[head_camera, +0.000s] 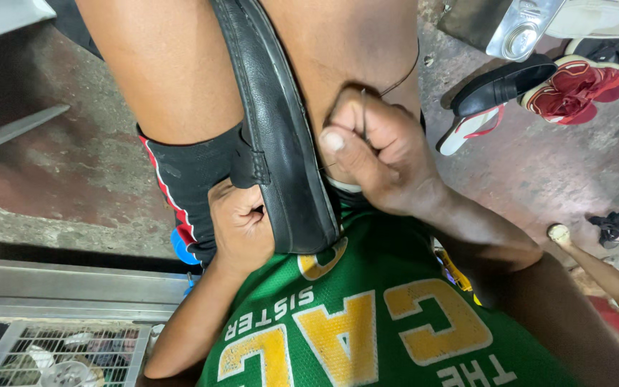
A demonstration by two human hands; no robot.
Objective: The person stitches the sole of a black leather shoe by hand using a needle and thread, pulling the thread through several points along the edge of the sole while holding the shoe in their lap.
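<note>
While the left hand [241,218] clamps the black shoe [281,136] between the knees, the right hand [377,150] is fisted around a needle [364,115] and thread [402,77]. A slip could jab the thigh. Farther off, scattered sandals [567,89] litter the floor.

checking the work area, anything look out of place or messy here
Odd footwear lies scattered on the stained concrete floor: a black leather slip-on shoe on a white flip-flop with red straps, beside a red sandal.
</note>
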